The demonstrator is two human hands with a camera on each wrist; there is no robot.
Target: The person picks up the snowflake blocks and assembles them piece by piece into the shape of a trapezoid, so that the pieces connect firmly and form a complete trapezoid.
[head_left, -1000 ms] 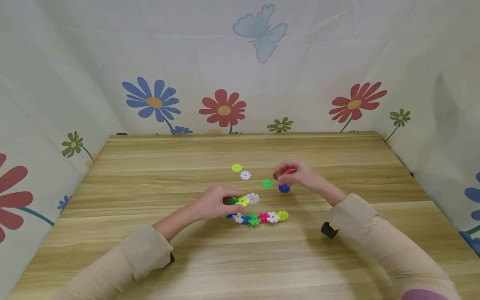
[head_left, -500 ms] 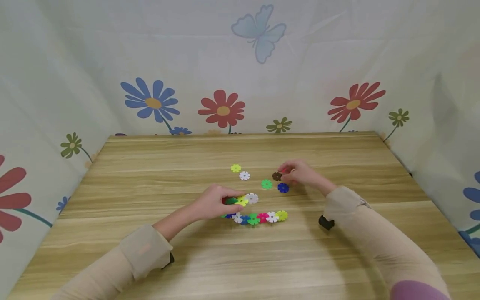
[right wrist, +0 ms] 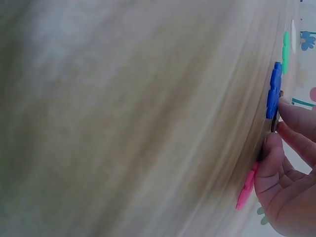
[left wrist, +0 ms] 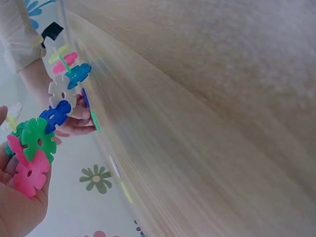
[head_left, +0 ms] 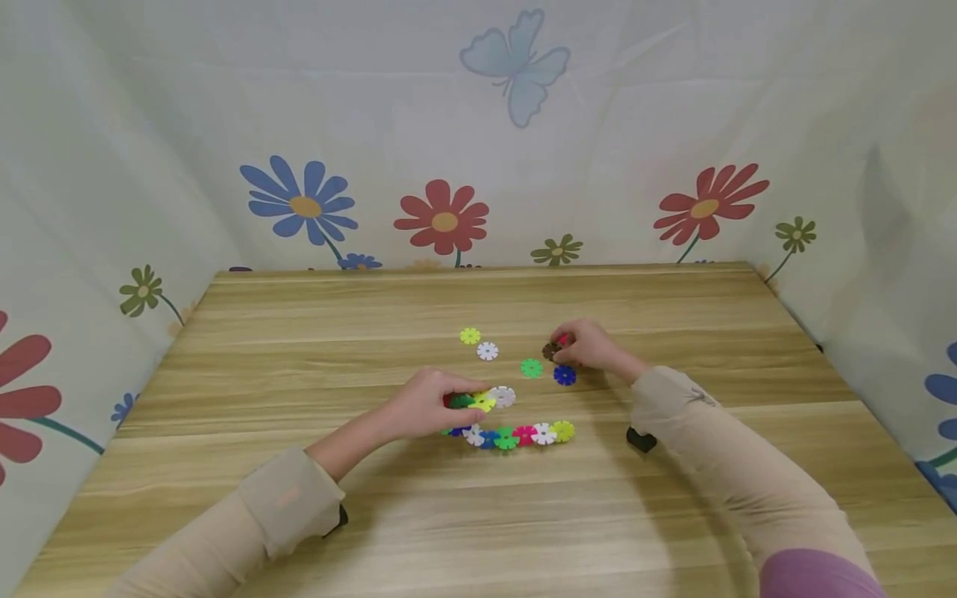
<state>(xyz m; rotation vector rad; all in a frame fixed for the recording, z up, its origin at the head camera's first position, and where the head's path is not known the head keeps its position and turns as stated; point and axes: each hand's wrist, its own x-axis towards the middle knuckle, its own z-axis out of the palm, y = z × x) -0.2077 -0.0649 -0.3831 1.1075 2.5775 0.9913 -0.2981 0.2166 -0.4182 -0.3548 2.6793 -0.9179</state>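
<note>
My left hand (head_left: 434,403) grips one end of a linked chain of notched plastic flower discs (head_left: 506,438), between thumb and fingers. In the left wrist view, pink (left wrist: 30,174) and green discs lie against that hand, with blue and white ones beyond. The chain bends back on itself, ending in a yellow disc (head_left: 563,430) and a white disc (head_left: 504,396). My right hand (head_left: 591,345) pinches the edge of a loose brown disc (head_left: 551,351) at the tabletop. A pink disc (right wrist: 247,187) lies partly hidden under that hand; a dark blue disc (head_left: 564,375) lies just in front.
Loose green (head_left: 532,368), white (head_left: 488,351) and yellow (head_left: 469,335) discs lie flat on the wood-grain table (head_left: 314,332), beyond the chain. A flower-printed cloth (head_left: 359,100) hangs behind and at both sides. Dark bands sit at both wrists.
My right hand first drew back rightward from the brown disc, leaving it uncovered, then came back left onto it. The left hand and the chain have stayed in place.
</note>
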